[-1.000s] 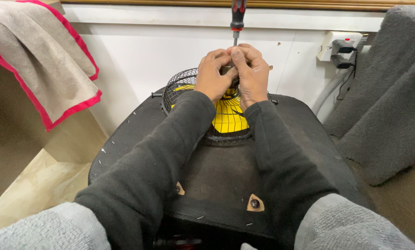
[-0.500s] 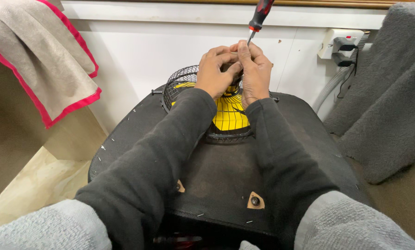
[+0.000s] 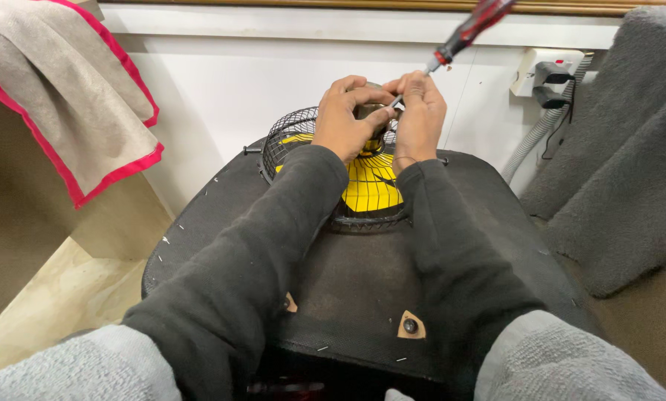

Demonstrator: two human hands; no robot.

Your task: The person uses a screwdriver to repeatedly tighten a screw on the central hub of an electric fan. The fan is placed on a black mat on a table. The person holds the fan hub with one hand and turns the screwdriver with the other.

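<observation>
Gripping the fan motor (image 3: 370, 119) above the yellow blades (image 3: 370, 186), the left hand (image 3: 345, 119) clenches; the right hand (image 3: 420, 119) grasps a red-handled screwdriver (image 3: 463, 33). Wire guard (image 3: 288, 137), wall socket (image 3: 548, 74) and grey hose (image 3: 530, 145) crowd nearby.

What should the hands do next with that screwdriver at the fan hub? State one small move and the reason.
Probably bring the screwdriver upright before turning. Its red and black handle leans far to the right while its tip sits between the fingertips of the right hand. The left hand grips the dark hub above the yellow blades, so the part looks steadied.
</observation>
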